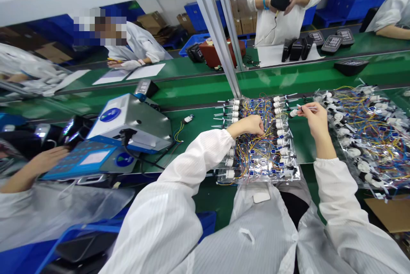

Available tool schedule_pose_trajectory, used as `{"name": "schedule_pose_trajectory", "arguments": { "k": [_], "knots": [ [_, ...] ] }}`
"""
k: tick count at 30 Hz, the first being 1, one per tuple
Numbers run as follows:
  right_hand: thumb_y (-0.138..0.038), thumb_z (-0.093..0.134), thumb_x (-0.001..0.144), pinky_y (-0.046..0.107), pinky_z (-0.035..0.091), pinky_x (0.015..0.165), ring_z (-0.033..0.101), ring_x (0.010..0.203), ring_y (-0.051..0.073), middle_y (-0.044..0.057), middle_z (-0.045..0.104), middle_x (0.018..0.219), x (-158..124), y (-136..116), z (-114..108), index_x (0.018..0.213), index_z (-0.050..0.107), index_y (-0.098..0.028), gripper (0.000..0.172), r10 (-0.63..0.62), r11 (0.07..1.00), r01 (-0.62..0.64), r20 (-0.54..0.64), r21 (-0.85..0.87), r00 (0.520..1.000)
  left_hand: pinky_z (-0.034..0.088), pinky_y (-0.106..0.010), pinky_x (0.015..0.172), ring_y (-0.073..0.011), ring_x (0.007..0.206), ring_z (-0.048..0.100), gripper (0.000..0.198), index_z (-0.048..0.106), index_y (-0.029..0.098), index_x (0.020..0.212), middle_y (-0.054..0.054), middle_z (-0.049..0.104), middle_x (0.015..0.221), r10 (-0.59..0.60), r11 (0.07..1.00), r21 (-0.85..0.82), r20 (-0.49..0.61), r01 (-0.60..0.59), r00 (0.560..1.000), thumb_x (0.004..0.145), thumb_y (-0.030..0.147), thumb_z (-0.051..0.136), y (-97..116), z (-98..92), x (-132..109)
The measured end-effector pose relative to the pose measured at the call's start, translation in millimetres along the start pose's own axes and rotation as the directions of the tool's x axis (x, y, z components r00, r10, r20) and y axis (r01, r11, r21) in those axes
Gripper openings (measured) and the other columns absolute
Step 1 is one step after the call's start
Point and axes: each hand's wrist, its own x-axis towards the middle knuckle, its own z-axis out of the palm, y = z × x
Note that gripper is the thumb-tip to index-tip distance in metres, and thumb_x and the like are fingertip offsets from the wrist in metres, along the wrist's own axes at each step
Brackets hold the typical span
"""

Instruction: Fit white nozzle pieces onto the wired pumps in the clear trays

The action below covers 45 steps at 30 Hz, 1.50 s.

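Your right hand (315, 118) is raised above the right rim of the clear tray (290, 176), with finger and thumb pinched shut on a small white-capped component (294, 113); the other fingers are curled in. That grip takes only one end of it, so a twist of the wrist could let it drop into the rows below or roll off towards the near edge of the green worktop (198, 124).

Your left hand (248, 126) lies palm down on the middle of the tray, fingers bent into the yellow and blue wires (256, 144). I cannot tell whether it has hold of anything. The wires are loose and crossed, so a finger hooked under a loop could drag a neighbouring piece out of its row when you lift that hand. Your left sleeve lies across the tray's left side and could catch the parts lined up there.

The tray sits at the worktop's near edge, and its front appears to overhang towards your lap, so leaning on it might tip it. The heap of similar wired parts (368, 137) lies just beside it towards the right edge; strands from the two could tangle.
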Motion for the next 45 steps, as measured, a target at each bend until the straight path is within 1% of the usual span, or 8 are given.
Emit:
{"name": "schedule_pose_trajectory", "arguments": {
  "k": [6,12,17,24,28,32,39,45],
  "knots": [
    [-0.038,0.084,0.080,0.030,0.066,0.069,0.077,0.073,0.019,0.003,0.076,0.080,-2,1,-2,0.085,0.070,-0.021,0.023,-0.002,1.000,0.002,-0.001,-0.002,1.000,0.046,-0.030,0.065,-0.0164,0.066,0.065,0.018,0.075,0.016,0.076,-0.006,0.076,0.077,0.063,0.998,0.037,-0.185,-0.057,0.981,0.077,0.034,0.079,4,10.8,-2],
    [-0.042,0.085,0.080,0.031,0.066,0.069,0.077,0.075,0.020,0.003,0.077,0.082,-3,0,-3,0.085,0.069,-0.021,0.026,-0.002,1.000,0.002,-0.002,-0.009,1.000,0.055,-0.034,0.086,-0.0202,0.088,0.070,0.023,0.070,0.012,0.107,-0.011,0.074,0.102,0.316,0.947,0.201,-0.445,-0.250,0.838,0.085,0.018,0.067,6,12.5,-6],
    [-0.042,0.085,0.079,0.034,0.066,0.072,0.077,0.073,0.020,0.002,0.075,0.078,-3,-1,-1,0.085,0.069,-0.022,0.026,0.011,1.000,-0.011,-0.001,-0.013,1.000,0.053,-0.037,0.108,-0.0224,0.117,0.067,0.052,0.059,0.015,0.140,-0.013,0.066,0.132,0.433,0.899,0.297,-0.496,-0.322,0.752,0.089,0.006,0.054,13,13.3,-2],
    [-0.042,0.084,0.079,0.036,0.067,0.074,0.077,0.074,0.021,0.003,0.076,0.082,-9,-7,4,0.085,0.069,-0.022,0.025,0.025,1.000,-0.024,0.006,-0.016,1.000,0.056,-0.037,0.102,-0.0235,0.107,0.071,0.031,0.073,0.016,0.123,-0.012,0.072,0.113,0.441,0.886,0.364,-0.464,-0.289,0.768,0.094,0.017,0.061,23,18.1,17],
    [-0.043,0.084,0.079,0.037,0.067,0.075,0.077,0.074,0.021,0.003,0.076,0.082,-11,-8,5,0.085,0.069,-0.023,0.026,0.022,1.000,-0.022,0.017,-0.021,1.000,0.056,-0.036,0.096,-0.0227,0.101,0.071,0.024,0.076,0.017,0.117,-0.012,0.074,0.108,0.481,0.867,0.368,-0.447,-0.336,0.754,0.098,0.022,0.063,25,16.1,23],
    [-0.042,0.083,0.080,0.037,0.067,0.075,0.078,0.076,0.022,0.003,0.076,0.081,-11,-8,0,0.086,0.069,-0.022,0.025,-0.002,1.000,0.002,-0.021,-0.012,1.000,0.054,-0.035,0.092,-0.0226,0.094,0.071,0.021,0.080,0.014,0.102,-0.012,0.077,0.098,0.469,0.880,0.338,-0.518,-0.333,0.715,0.101,0.023,0.061,25,-5.4,29],
    [-0.037,0.081,0.082,0.039,0.068,0.085,0.079,0.081,0.021,0.002,0.076,0.084,-16,-19,-16,0.089,0.067,-0.022,0.021,-0.051,0.998,0.058,-0.174,0.035,0.983,0.052,-0.035,0.090,-0.0217,0.091,0.069,0.016,0.081,0.018,0.100,-0.009,0.078,0.096,0.437,0.899,0.300,-0.665,-0.319,0.606,0.097,0.024,0.067,33,-64.4,29],
    [-0.039,0.079,0.084,0.040,0.067,0.090,0.079,0.086,0.021,0.002,0.074,0.085,-20,-23,-16,0.091,0.067,-0.022,0.022,-0.038,0.999,0.041,-0.124,0.020,0.992,0.052,-0.036,0.089,-0.0209,0.087,0.068,0.015,0.080,0.019,0.098,-0.007,0.077,0.091,0.406,0.901,0.232,-0.745,-0.366,0.529,0.097,0.027,0.066,57,-88.1,22]
  ]
}}
